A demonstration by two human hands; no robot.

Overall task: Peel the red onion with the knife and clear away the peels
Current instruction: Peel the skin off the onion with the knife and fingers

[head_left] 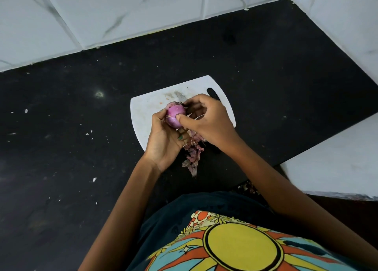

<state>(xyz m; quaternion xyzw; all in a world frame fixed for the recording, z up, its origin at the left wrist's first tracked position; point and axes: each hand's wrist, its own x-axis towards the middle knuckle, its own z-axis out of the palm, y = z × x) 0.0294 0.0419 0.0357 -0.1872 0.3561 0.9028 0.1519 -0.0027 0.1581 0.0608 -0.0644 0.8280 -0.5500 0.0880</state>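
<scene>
Both hands meet over the white cutting board (147, 115), which lies on the black counter (61, 127) with its near corner close to the counter's front edge. The left hand (163, 139) cups the red onion (175, 114) from below, fingers curled round it, holding it above the board. The right hand (206, 120) pinches the onion's right side — thumb on the near face, fingertips at the far top. The onion's exposed surface is smooth and pink-purple; a scrap of darker skin clings at its upper left.

Loose peels (193, 154) lie in a heap below the hands, spilling off the board's near edge onto the counter. Open counter extends widely to the left, dotted with small pale flecks. White tiled wall (102, 14) bounds the far side and the right; a white ledge (337, 158) intrudes at the near right.

A dark elongated shape (212, 93) shows beyond the right hand's fingers — whether it is the board's handle slot or the knife cannot be told. Part of the board lies hidden under the hands.
</scene>
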